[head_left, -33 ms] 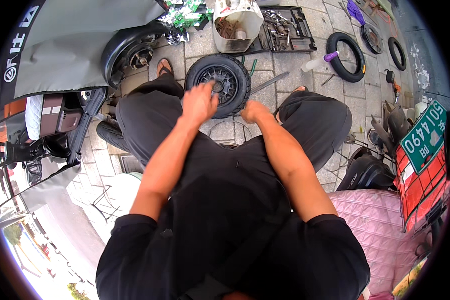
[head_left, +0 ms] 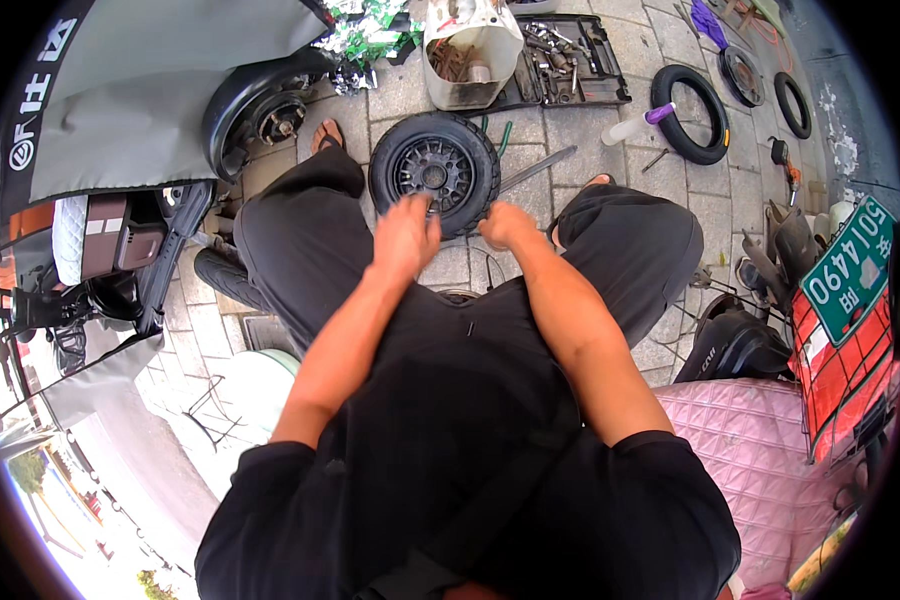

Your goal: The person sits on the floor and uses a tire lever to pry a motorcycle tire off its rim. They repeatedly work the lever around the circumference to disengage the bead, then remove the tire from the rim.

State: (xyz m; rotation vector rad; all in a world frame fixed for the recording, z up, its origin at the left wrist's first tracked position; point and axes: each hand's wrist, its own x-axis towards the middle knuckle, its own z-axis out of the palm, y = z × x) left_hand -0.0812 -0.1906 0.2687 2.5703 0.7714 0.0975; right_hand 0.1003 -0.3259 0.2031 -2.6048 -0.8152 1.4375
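A small spoked black wheel [head_left: 432, 165] with a chunky black tyre [head_left: 386, 150] lies flat on the paving between my feet. Over the tyre's near side, left of its middle, is my left hand [head_left: 407, 232]; motion blurs its fingers, so I cannot tell whether they grip anything. My right hand [head_left: 506, 224] is closed in a fist at the tyre's near right edge, and what it holds is hidden. A long flat metal bar [head_left: 538, 168] lies on the ground right of the wheel. Beside it is a green-handled tool [head_left: 505, 137].
Beyond the wheel stand a cut-open white plastic container [head_left: 473, 70] and an open toolbox [head_left: 573, 60] of sockets. A loose tyre [head_left: 690, 115] and a purple-capped bottle [head_left: 625, 129] lie at right. A grey-covered vehicle [head_left: 140, 110] with an exposed hub [head_left: 282, 125] is at left.
My left hand has moved nearer to me and slightly right, from over the wheel's spokes to the tyre's near side. My right hand stays closed, shifted only slightly left.
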